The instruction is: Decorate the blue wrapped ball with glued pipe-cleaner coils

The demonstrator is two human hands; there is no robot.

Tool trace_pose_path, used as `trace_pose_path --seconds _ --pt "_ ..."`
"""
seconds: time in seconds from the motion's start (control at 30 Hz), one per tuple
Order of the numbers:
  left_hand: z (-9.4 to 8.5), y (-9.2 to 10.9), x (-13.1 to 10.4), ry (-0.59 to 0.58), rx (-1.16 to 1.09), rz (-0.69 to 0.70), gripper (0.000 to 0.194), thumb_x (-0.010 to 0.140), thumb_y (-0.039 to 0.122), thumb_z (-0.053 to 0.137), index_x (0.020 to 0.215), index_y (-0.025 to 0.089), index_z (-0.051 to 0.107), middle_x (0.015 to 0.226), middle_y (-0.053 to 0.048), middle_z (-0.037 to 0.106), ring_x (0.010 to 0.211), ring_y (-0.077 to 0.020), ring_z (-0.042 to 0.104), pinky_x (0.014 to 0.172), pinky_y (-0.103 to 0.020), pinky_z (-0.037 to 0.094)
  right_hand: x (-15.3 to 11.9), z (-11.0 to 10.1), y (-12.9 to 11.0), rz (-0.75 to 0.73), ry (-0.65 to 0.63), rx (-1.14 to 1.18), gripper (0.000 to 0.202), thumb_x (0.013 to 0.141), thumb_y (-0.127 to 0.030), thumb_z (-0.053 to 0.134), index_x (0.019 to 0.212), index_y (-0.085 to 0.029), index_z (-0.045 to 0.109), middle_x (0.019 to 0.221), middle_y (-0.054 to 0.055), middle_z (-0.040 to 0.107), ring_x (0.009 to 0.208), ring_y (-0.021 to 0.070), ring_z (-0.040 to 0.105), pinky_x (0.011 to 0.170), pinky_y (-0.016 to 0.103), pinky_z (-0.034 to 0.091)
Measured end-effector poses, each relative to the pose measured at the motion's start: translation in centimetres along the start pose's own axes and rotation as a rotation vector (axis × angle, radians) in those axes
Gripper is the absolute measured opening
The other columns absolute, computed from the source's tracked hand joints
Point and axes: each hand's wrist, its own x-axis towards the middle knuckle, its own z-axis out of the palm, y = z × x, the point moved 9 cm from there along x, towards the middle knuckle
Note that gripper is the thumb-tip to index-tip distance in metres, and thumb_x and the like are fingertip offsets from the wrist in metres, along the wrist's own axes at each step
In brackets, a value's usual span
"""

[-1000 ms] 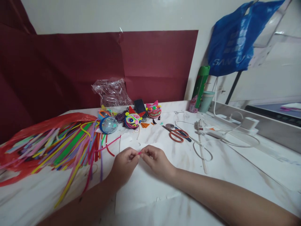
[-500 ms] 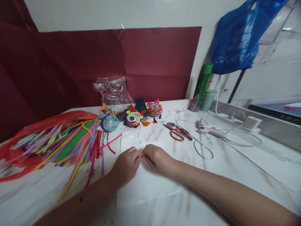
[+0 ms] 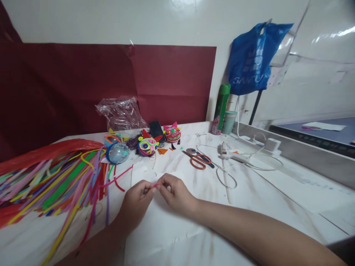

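Note:
Over a white sheet of paper [image 3: 166,221], my left hand [image 3: 138,203] and my right hand [image 3: 176,194] meet with their fingertips nearly touching. Between them they pinch a small pink piece [image 3: 156,185], possibly a bit of pipe cleaner; most of it is hidden by the fingers. Just beyond the hands sits a colourful ball-shaped animal head [image 3: 148,145] with red ears and yellow-rimmed eyes. A second, pink-eared head [image 3: 172,133] stands behind it to the right. To the left lies a clear ball with a blue band [image 3: 117,153].
Many coloured pipe cleaners [image 3: 63,181] spread from a red plastic bag [image 3: 55,147] on the left. Orange-handled scissors [image 3: 200,162], white cables [image 3: 226,177] and a power strip [image 3: 251,142] lie to the right. A phone [image 3: 156,131], green spray can [image 3: 221,109] and cup [image 3: 229,122] stand at the back.
The camera view has turned slightly right, so things appear further left. My fingers have shifted their pinch, and more of the right hand's thumb and curled fingers shows. The pink piece stays between both hands.

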Motion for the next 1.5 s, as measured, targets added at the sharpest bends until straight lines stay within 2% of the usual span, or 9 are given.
trace_pose_path --seconds 0.1,0.5,0.6,0.77,0.9,1.03,1.17,1.33,1.5 --pt "0.0 -0.1 0.1 -0.014 0.051 -0.010 0.016 0.074 0.032 0.053 0.069 0.018 0.059 0.062 0.001 0.057 0.060 -0.0135 0.050 0.056 -0.024 0.039 0.2 -0.1 -0.5 -0.072 -0.021 -0.072 0.012 0.079 -0.011 0.046 0.073 -0.018 0.053 0.067 0.000 0.054 0.062 0.0127 0.050 0.060 0.023 0.040" --pt "0.9 2.9 -0.7 -0.129 0.400 0.352 0.017 0.078 0.017 0.043 0.065 0.019 0.054 0.068 -0.002 0.056 0.069 -0.0161 0.052 0.064 -0.027 0.040 -0.4 1.9 -0.9 -0.339 -0.310 -0.429 0.016 0.076 -0.007 0.044 0.075 -0.016 0.058 0.070 0.006 0.058 0.066 0.0164 0.052 0.064 0.027 0.041" --pt "0.7 3.5 -0.9 -0.108 0.377 0.394 0.016 0.076 0.014 0.042 0.064 0.019 0.051 0.067 -0.002 0.054 0.067 -0.0155 0.050 0.064 -0.027 0.039 0.0 1.6 -0.4 -0.233 -0.293 -0.294 0.017 0.077 -0.008 0.045 0.076 -0.015 0.061 0.073 0.006 0.061 0.069 0.0163 0.054 0.066 0.027 0.042" --pt "-1.3 2.8 -0.3 0.064 0.140 0.186 0.011 0.074 0.018 0.045 0.065 0.019 0.052 0.066 0.000 0.054 0.065 -0.0139 0.052 0.061 -0.025 0.041 0.5 1.6 1.7 0.145 -0.221 0.272 0.012 0.077 -0.022 0.054 0.081 -0.015 0.063 0.072 0.002 0.063 0.068 0.0140 0.057 0.065 0.026 0.044" --pt "-1.4 3.0 -0.6 0.115 0.064 0.158 0.012 0.074 0.020 0.047 0.065 0.018 0.054 0.064 0.001 0.054 0.064 -0.0135 0.052 0.061 -0.024 0.041 0.1 1.5 2.2 0.226 -0.106 0.391 0.012 0.074 -0.027 0.059 0.078 -0.016 0.062 0.070 0.000 0.062 0.064 0.0126 0.055 0.063 0.026 0.043" --pt "-0.9 2.7 -0.6 0.087 0.072 0.131 0.015 0.075 0.025 0.047 0.064 0.018 0.053 0.063 0.001 0.053 0.062 -0.0134 0.052 0.060 -0.024 0.041 0.0 0.8 1.8 0.153 -0.051 0.218 0.009 0.078 -0.023 0.054 0.074 -0.016 0.058 0.063 -0.001 0.056 0.059 0.0118 0.051 0.058 0.024 0.040" --pt "0.1 1.1 0.0 -0.034 0.167 0.096 0.016 0.077 0.027 0.047 0.065 0.018 0.054 0.064 0.001 0.055 0.063 -0.0142 0.053 0.060 -0.025 0.041 0.2 0.4 0.4 -0.069 -0.073 -0.130 0.011 0.080 -0.014 0.047 0.075 -0.016 0.056 0.068 0.002 0.058 0.064 0.0133 0.053 0.061 0.023 0.041" --pt "0.9 2.0 -0.6 -0.078 0.402 0.348 0.017 0.080 0.018 0.042 0.064 0.018 0.050 0.068 -0.001 0.054 0.067 -0.0155 0.051 0.063 -0.027 0.039 -0.5 2.0 -1.1 -0.347 -0.244 -0.528 0.013 0.076 -0.009 0.046 0.078 -0.012 0.059 0.073 0.009 0.061 0.068 0.0178 0.054 0.064 0.027 0.042" --pt "1.1 3.8 -1.4 -0.061 0.437 0.482 0.018 0.075 0.010 0.041 0.059 0.018 0.045 0.062 -0.001 0.050 0.063 -0.0146 0.048 0.060 -0.027 0.037 -0.6 2.2 -1.0 -0.288 -0.282 -0.493 0.015 0.073 -0.006 0.048 0.076 -0.012 0.061 0.073 0.009 0.063 0.068 0.0178 0.056 0.064 0.027 0.042"
